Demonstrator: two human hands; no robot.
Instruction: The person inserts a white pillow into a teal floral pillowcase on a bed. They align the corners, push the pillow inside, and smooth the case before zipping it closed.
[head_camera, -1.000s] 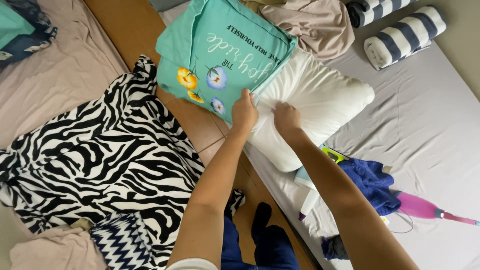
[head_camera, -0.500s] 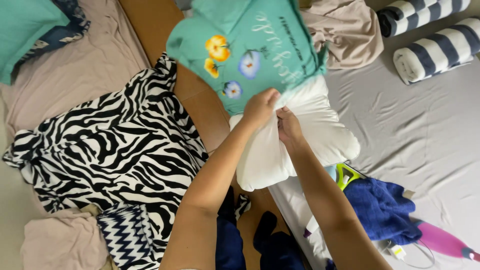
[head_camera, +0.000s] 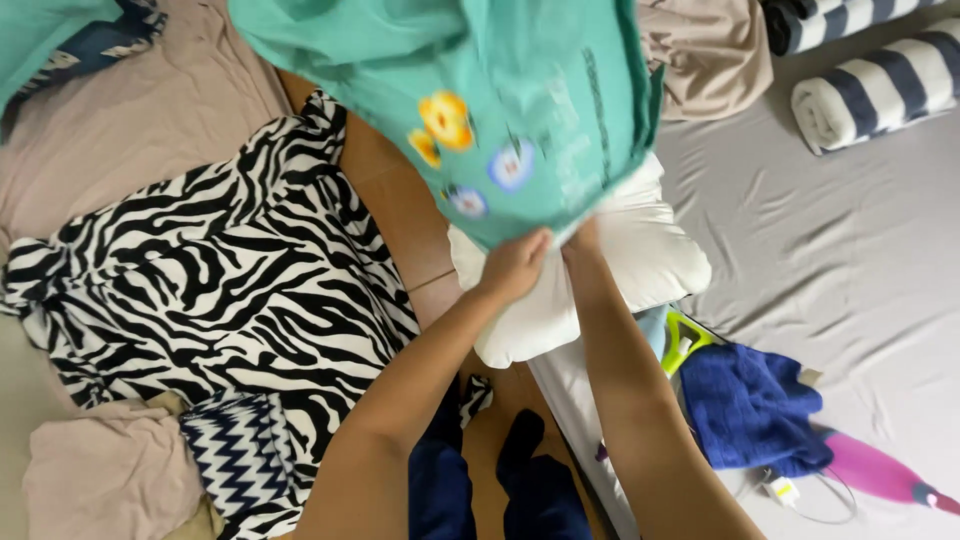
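- The left hand (head_camera: 515, 265) is closed, pinching the lower edge of a teal pillowcase (head_camera: 480, 90) where that edge meets a white pillow (head_camera: 620, 265).
- The right hand (head_camera: 582, 240) sits just beside the left one, its fingers tucked under the same teal edge; it looks to be gripping the cloth, though the fingers are mostly hidden.
- The teal pillowcase rises up and away from both hands, blurred, with a yellow flower print and two pale blue ones just above the left hand, and pale lettering beside them.
- The white pillow lies directly under and to the right of the hands, partly covered by the case, its bare end bulging toward the person.
- Left of the left forearm spreads a zebra-striped cloth (head_camera: 200, 290), with a navy zigzag piece (head_camera: 235, 450) at its near edge.
- Right of the right forearm lie a dark blue cloth (head_camera: 750, 410) and a lime-green object (head_camera: 685, 340) on the grey bed sheet (head_camera: 850, 260).
- Farther right and beyond the hands lies a rolled navy-and-white striped towel (head_camera: 880, 90).
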